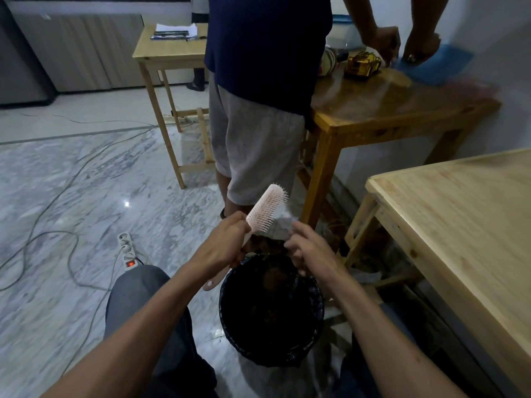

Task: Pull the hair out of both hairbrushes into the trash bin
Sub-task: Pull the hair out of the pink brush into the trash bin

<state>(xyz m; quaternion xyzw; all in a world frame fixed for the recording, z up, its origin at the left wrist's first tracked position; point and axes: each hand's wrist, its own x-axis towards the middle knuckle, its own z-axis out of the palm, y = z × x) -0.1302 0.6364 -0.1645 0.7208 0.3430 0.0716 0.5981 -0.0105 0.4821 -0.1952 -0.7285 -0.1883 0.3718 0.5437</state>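
Observation:
My left hand (225,244) grips a pale pink hairbrush (267,209) by the neck, bristles facing right, its head tilted up and away; the handle end pokes out below my wrist. My right hand (311,249) is just right of the brush with fingers curled, and a dark clump of hair (268,242) hangs between the two hands; whether the fingers pinch it is unclear. Directly below stands a black trash bin (227,317) lined with a dark bag, between my knees. A second hairbrush is not in view.
Another person stands just beyond the bin, working at a brown wooden table (396,110). A light wooden table (459,225) is at my right. A power strip (126,251) and cables lie on the marble floor to the left. A small wooden table (169,53) stands farther back.

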